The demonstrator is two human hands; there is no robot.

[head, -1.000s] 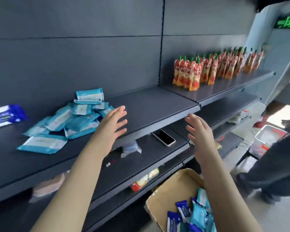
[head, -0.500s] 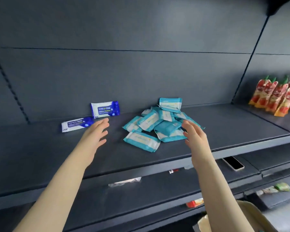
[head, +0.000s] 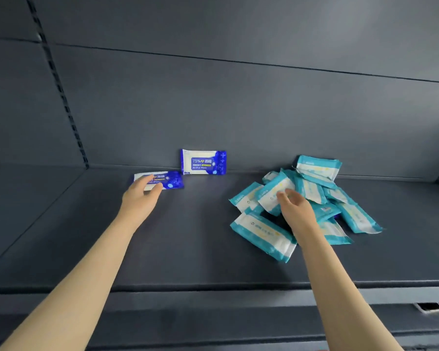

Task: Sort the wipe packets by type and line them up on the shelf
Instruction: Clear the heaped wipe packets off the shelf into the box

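We are resting our left hand [head: 142, 196], fingers straight, on the flat blue packet [head: 166, 179], just beside the upright blue packet [head: 203, 162]. Our right hand [head: 293, 207] is hovering over the teal pile [head: 340, 198], fingers bent; we cannot tell whether they are pinching anything. Tugging one slick packet could be toppling the heap across the dark grey shelf [head: 188, 249]. A phone [head: 428, 307] is lying on the level below.

upright blue wipe packet [head: 203, 162] at shelf back reads "75%" + "Alcohol Wipes", some Chinese characters too. print on teal packets [head: 302, 203] too small to read.
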